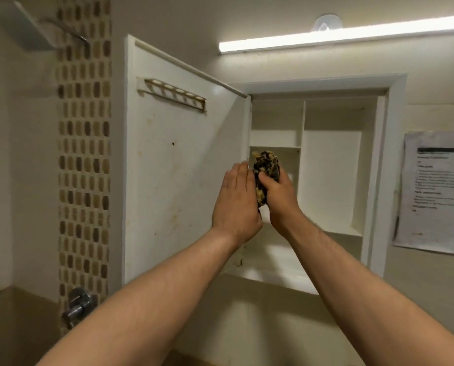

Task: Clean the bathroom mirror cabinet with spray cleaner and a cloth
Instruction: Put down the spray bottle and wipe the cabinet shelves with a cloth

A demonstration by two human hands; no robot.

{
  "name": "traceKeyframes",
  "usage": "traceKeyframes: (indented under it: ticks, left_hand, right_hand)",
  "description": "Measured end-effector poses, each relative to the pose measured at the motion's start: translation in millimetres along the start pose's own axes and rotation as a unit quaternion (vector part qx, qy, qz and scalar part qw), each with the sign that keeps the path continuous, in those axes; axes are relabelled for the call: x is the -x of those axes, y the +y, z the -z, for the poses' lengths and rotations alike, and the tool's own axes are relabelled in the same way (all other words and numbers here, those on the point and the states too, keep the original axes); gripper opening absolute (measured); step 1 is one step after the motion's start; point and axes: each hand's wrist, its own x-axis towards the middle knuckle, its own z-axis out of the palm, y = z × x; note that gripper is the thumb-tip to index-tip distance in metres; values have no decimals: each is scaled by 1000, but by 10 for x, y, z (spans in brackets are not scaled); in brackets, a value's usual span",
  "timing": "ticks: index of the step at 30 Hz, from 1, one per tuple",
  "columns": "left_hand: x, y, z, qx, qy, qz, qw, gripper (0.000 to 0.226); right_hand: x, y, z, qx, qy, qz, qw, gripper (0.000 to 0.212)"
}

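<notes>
At frame centre the bunched cloth, long axis upright, is being gripped in the curled fingers of the right hand, immediately right of the open cabinet door, whose inner face is being touched by the straight, released fingers of the left hand.

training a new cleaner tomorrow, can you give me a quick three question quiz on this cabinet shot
1. True or false: the cabinet door is closed.
2. Which hand grips the patterned cloth?
3. The left hand is: A) holding a spray bottle B) open, fingers straight, by the door's hinged edge C) out of view.

Key: 1 false, it stands open; 2 the right hand; 3 B.
</notes>
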Motion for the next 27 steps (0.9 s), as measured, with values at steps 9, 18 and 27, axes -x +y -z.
traceKeyframes:
  ticks: [9,18,27]
  left_hand:
    - [-561,-611,985,-317,42,25,947,70]
    - [-779,-709,1205,-410,9,43,911,78]
    - [-823,-722,1138,-382,68,37,921,66]
  right_hand:
    - [-956,-233,-732,276,-108,199,934,75]
    - [-968,-39,-884,336,-126,383,851,73]
    - [-1254,-213,-1009,296,-44,227,927,74]
